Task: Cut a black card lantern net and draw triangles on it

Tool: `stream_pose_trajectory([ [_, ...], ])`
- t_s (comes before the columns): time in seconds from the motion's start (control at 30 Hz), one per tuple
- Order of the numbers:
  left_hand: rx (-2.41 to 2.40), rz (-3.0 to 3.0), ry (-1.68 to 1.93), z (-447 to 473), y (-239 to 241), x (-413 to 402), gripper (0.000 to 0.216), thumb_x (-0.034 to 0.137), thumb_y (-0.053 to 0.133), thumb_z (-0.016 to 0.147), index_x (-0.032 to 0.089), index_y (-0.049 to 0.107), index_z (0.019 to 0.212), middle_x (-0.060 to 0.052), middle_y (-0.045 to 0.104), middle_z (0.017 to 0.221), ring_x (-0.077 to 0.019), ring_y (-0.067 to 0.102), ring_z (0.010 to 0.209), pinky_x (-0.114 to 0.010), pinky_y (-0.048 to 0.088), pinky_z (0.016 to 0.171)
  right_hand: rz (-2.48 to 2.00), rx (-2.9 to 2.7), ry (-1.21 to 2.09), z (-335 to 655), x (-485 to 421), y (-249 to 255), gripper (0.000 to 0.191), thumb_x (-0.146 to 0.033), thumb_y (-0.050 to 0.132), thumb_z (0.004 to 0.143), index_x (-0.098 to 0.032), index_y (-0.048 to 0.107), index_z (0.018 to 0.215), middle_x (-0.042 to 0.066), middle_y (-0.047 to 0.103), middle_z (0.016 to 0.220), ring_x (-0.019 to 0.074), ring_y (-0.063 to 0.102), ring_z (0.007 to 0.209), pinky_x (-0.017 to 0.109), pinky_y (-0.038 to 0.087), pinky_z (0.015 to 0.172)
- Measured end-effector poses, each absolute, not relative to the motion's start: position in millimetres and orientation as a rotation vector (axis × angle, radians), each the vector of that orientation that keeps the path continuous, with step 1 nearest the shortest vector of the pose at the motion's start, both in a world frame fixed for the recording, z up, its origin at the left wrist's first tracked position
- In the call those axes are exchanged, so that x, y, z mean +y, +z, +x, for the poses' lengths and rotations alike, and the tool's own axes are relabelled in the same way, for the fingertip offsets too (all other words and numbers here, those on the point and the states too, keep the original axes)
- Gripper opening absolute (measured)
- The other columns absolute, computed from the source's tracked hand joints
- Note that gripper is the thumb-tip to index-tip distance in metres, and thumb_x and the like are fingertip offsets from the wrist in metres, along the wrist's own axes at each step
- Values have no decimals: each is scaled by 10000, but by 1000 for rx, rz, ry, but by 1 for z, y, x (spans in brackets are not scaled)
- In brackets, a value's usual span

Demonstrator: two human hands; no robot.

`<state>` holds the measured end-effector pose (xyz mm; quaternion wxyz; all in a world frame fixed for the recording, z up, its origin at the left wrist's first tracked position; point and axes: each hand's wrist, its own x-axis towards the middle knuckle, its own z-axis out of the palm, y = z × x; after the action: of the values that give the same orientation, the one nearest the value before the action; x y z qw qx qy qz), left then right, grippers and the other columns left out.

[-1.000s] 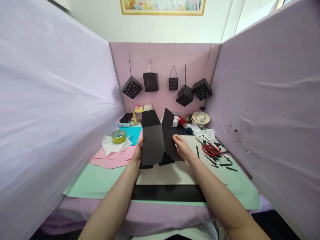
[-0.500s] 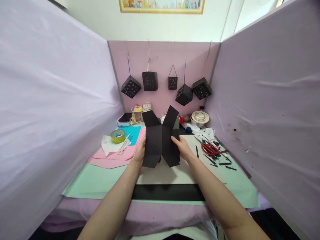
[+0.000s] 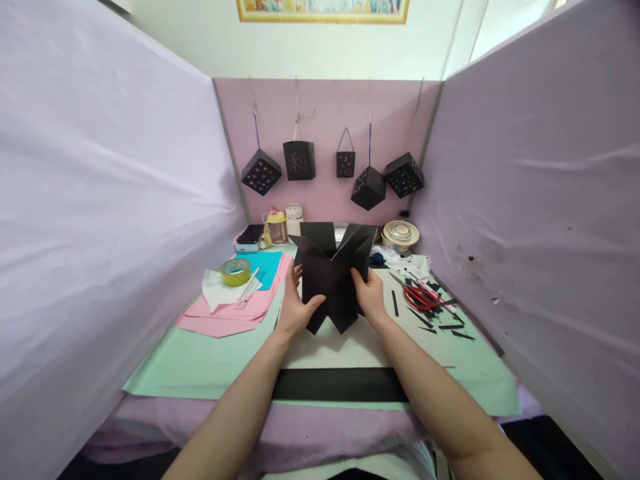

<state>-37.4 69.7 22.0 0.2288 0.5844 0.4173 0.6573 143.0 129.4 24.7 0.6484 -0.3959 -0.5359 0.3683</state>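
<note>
A black paper box with folded-out flaps at its top and bottom stands up between my hands, above the pale board. Around its left side my left hand is closed, the thumb laid across the front face and the fingers partly hidden by the paper. My right hand grips the right side, thumb in front and other fingers behind. The upper flaps splay outward, and the lower flaps hang down in points.
Red-handled scissors and black paper scraps lie at right. Pink sheets, a blue sheet and a roll of tape lie at left. Several decorated black boxes hang at the back. A black strip lies along the front.
The black paper has gone from a flatter, folded shape to an opened box form. My left hand has moved slightly right, its thumb now across the front.
</note>
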Motion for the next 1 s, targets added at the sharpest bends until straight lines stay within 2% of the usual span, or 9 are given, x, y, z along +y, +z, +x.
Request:
stream_pose_trajectory([
  [0.13,1218,1681,1733,-31,22,67,1177,387,884,578,255,203,1529,-158,347,1512,-340,346,1394,-469,285,1135,-863,-1248,714,144,125,27,297,-441,595,837,-168,689,904,53,709,889,245,600,852,318,452,763],
  [0.3,1227,1500,1663,-30,16,74,981,359,815,689,283,250,1487,-123,458,1403,-294,478,1283,-407,406,1050,-794,-1341,715,141,120,27,294,-434,591,858,-192,681,998,54,712,949,240,612,882,324,458,819],
  [0.47,1237,1454,1744,-33,15,78,822,354,749,767,277,296,1449,-97,512,1321,-281,451,1311,-399,383,1081,-757,-1425,768,139,117,26,344,-475,512,910,-208,682,1045,60,711,1009,253,608,958,348,458,882],
  [0.67,1252,1436,1743,-29,15,79,811,352,762,752,248,308,1416,-120,466,1366,-293,452,1310,-418,369,1091,-663,-1482,816,136,114,24,470,-523,382,969,-228,659,1209,60,690,1160,266,594,1111,372,435,979],
  [0.83,1291,1502,1785,-34,4,87,822,366,755,755,247,284,1419,-124,442,1388,-287,432,1327,-435,338,1115,-639,-1489,800,135,115,19,502,-556,396,963,-222,675,1214,69,698,1162,269,620,1090,386,458,969],
  [1.0,1297,1535,1741,-35,3,87,826,378,743,751,235,268,1411,-127,434,1393,-292,418,1339,-461,333,1123,-579,-1575,750,135,119,16,507,-530,374,985,-204,630,1276,85,664,1241,267,586,1175,415,433,1018],
])
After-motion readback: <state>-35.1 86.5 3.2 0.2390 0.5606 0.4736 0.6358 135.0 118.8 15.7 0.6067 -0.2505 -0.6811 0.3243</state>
